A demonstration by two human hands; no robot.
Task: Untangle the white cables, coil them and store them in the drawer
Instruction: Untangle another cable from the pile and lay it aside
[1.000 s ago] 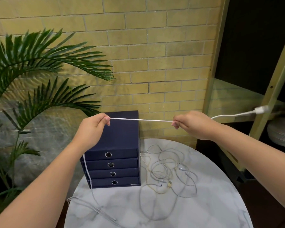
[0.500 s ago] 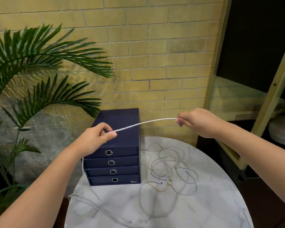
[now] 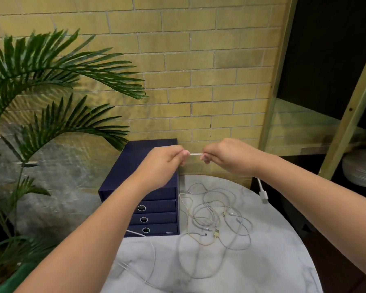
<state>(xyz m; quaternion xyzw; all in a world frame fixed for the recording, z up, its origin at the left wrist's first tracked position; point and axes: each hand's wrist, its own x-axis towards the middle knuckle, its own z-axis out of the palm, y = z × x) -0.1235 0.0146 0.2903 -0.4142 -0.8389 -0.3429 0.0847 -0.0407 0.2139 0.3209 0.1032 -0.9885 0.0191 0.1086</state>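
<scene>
I have the left grip (image 3: 165, 163) and the right grip (image 3: 226, 157) raised close together above the navy drawer unit (image 3: 154, 208). Each pinches the same white cable (image 3: 195, 154), with only a short, straight stretch showing between the fingertips. From the right grip the cable drops to its white plug (image 3: 264, 195), which hangs free just past the rim of the marble tabletop (image 3: 273, 261). A loose strand (image 3: 152, 256) trails over the tabletop's near left part. It looks like the other run of the held cable, though my forearm hides the link.

The remaining cables (image 3: 216, 220) lie in a tangled heap just right of the drawer unit, none of them coiled. The drawer fronts I can see are closed.

My guess is I'm about to form a first loop, and a few things could go wrong:
- The dangling plug may swing and catch under the tabletop's rim as I gather length.
- The trailing strand could drag against the drawer unit's base and jerk the cable out of a light pinch.
- If that strand crosses the heap, pulling it would tighten the knot, not free it.
- With both grips busy and no drawer open, a finished coil may spring apart when I let go with one grip.
</scene>
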